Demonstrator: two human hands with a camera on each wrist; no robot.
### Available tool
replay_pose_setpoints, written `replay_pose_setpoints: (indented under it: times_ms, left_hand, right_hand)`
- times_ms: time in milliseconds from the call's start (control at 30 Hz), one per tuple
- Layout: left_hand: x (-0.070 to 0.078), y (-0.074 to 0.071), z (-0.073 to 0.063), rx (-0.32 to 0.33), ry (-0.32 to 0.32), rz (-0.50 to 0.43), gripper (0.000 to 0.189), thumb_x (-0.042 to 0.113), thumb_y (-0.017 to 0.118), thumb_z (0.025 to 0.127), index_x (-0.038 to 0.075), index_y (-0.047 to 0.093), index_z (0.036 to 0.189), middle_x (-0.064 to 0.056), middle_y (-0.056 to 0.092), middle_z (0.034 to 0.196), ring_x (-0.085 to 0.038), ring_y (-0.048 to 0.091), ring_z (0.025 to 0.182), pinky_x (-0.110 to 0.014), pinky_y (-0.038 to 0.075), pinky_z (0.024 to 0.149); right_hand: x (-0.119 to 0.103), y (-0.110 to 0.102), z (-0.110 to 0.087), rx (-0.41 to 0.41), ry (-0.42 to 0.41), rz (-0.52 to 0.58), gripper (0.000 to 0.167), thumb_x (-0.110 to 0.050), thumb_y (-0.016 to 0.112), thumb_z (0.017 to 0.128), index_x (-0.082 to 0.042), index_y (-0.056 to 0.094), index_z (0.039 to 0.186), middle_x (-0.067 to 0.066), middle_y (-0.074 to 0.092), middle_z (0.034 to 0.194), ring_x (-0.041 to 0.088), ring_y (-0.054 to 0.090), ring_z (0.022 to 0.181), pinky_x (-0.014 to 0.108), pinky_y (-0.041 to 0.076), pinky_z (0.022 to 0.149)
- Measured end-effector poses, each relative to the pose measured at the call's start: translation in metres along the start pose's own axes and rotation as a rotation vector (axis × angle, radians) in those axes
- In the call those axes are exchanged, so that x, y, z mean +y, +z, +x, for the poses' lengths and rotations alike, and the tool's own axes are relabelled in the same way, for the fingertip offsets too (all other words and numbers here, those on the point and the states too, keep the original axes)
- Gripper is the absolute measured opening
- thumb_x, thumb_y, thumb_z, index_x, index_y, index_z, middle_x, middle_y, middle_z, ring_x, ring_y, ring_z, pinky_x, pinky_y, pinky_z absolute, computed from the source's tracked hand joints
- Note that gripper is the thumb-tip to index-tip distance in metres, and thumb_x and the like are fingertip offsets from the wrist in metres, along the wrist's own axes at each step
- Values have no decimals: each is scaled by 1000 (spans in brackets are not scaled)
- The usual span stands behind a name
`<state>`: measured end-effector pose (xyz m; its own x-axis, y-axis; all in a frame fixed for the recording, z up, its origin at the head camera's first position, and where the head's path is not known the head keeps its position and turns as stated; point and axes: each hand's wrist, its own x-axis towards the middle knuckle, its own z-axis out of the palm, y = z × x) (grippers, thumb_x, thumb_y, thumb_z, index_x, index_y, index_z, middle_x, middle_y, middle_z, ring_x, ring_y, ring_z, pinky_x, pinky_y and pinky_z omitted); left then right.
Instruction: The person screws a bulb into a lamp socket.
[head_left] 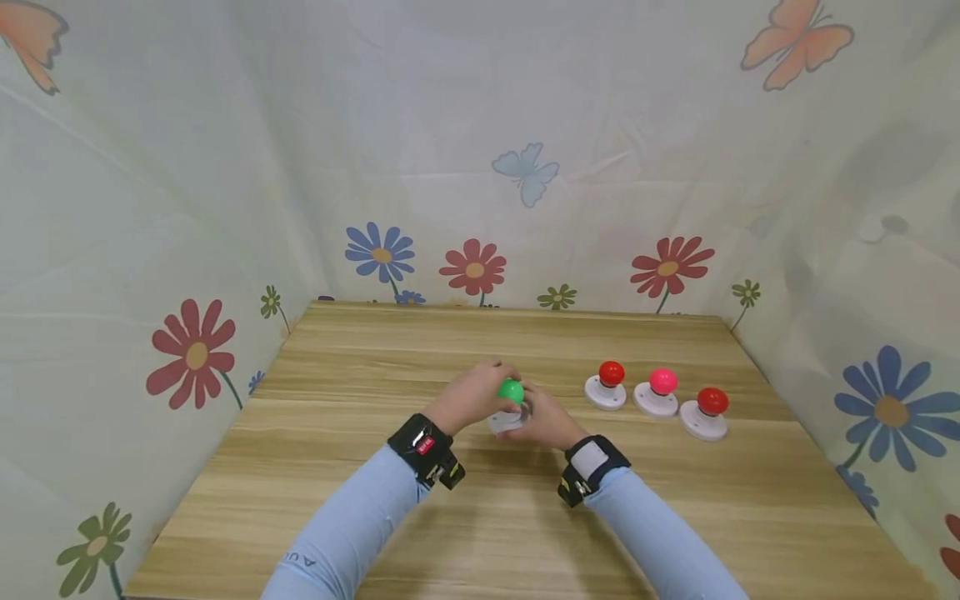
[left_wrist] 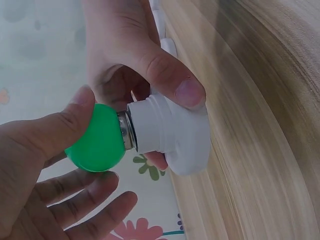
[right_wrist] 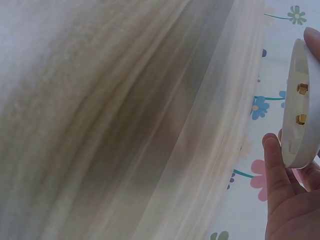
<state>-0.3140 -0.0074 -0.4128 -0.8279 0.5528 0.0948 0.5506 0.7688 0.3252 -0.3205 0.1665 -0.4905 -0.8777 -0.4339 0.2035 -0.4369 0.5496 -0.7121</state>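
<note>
Near the middle of the table, my left hand (head_left: 471, 397) pinches a green light bulb (left_wrist: 98, 142) between thumb and fingers. The bulb's metal screw cap (left_wrist: 126, 131) sits at the mouth of a white lamp holder (left_wrist: 187, 132), with part of the metal still showing. Gripping that holder by its round base is my right hand (head_left: 551, 422), its thumb lying over the base's edge in the left wrist view. The base is tilted and raised from the table; its hollow underside with brass terminals (right_wrist: 301, 119) shows in the right wrist view.
To the right stand three white lamp holders with bulbs: a red bulb (head_left: 611, 373), a pink bulb (head_left: 663, 382) and another red bulb (head_left: 712, 401). They rest on the wood-grain table (head_left: 360, 358). A flower-patterned curtain (head_left: 420, 125) surrounds the back and sides.
</note>
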Motion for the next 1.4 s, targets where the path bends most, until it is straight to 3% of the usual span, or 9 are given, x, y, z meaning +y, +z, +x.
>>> replay_pose_setpoints:
  times_ms: [200,333,467,600,767,900,1100,1267,1400]
  left_hand:
    - [-3,-2,-1,-3,37,-16,60,31,81,78,21,59,132,-3,56,131,-18,58,114,-33,51,95]
    - [-8,-4,0,-16,113,-35,60,9,80,79,24,59,133,-1,49,145,-21,47,133,-37,43,106]
    - [-11,-5,1,-14,172,-40,59,-12,67,81,24,64,128,-1,53,142,-21,48,133,-36,41,107]
    - [-12,-4,1,-9,176,-49,62,-19,61,80,24,66,125,0,59,136,-19,52,128,-34,42,106]
    - [-8,-6,0,-17,154,-29,54,-12,63,84,23,66,125,1,63,130,-18,56,124,-33,45,104]
    - [-4,-6,-1,-17,98,-24,39,12,70,88,21,64,126,-1,63,123,-14,61,109,-28,51,94]
    - [-1,-3,-2,18,24,27,42,35,71,88,15,63,123,-3,60,112,-11,59,90,-22,54,80]
    - [-2,0,-2,30,28,34,52,40,74,83,16,61,127,-6,59,116,-15,60,95,-28,55,83]
    - [-7,-1,-1,3,71,-6,62,28,81,79,24,56,135,-5,54,135,-21,56,118,-35,50,96]
  right_hand:
    - [1,0,1,12,-3,15,80,-29,91,63,-1,55,129,12,63,122,27,60,109,47,49,94]
    - [0,-1,1,20,15,26,85,-28,91,62,1,52,132,15,62,124,29,59,111,48,47,95]
    - [-2,-2,0,14,37,58,90,-26,91,63,-2,48,138,16,60,126,28,58,109,48,46,95]
    - [-3,-3,0,-1,53,78,91,-27,91,63,-6,46,140,13,59,127,25,57,108,46,46,95]
    - [-3,-3,0,-4,47,63,94,-28,91,63,-5,45,142,14,57,132,26,56,112,48,45,98]
    - [-1,-2,0,-1,10,39,90,-28,90,64,-2,48,139,15,59,130,27,58,112,49,45,98]
    - [1,0,2,-3,-35,21,79,-28,89,65,-3,54,131,11,62,123,24,60,107,44,49,94]
    - [1,1,2,-10,-42,24,76,-28,89,65,-2,56,128,10,63,120,24,61,106,43,49,93]
    - [2,1,2,-17,-13,32,77,-28,89,66,-3,55,130,10,62,124,25,59,111,45,47,96]
